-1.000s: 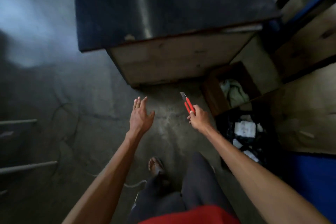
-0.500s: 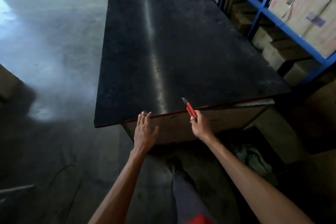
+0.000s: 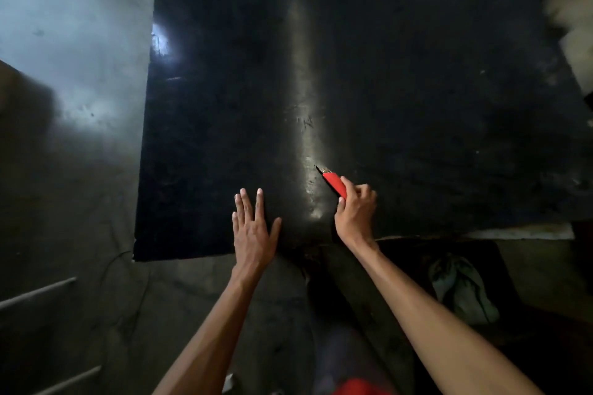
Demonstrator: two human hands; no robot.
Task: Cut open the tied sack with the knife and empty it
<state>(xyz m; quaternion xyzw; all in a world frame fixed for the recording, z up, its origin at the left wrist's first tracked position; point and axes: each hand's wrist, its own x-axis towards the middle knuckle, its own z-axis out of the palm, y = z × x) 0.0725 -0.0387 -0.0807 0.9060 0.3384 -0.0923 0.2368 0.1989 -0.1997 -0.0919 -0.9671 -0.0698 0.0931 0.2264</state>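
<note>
Black tabletop (image 3: 401,74), flat and rectangular, with a dull sheen, fine scuffs and a pale streak of glare running from near to far down its middle. Left hand (image 3: 253,234) is palm down over the near edge, fingers straight and slightly apart, thumb out to the right; cannot tell whether it presses the surface. Right hand (image 3: 354,215) is just to the right of it, fingers curled tight round the red handle of the knife (image 3: 335,184), which is slim and smooth. Its short dark blade tip points far-left, low over the table beside the glare streak; contact with the top is unclear. Grey concrete floor (image 3: 80,26) on the left, rough and blotchy, with a bright reflected patch. Two thin metal bars (image 3: 38,290) lie at the near left. On the near right, below the table edge, a crumpled pale green cloth bundle (image 3: 462,289) sits in a dark recess; cannot tell if this is the sack.
</note>
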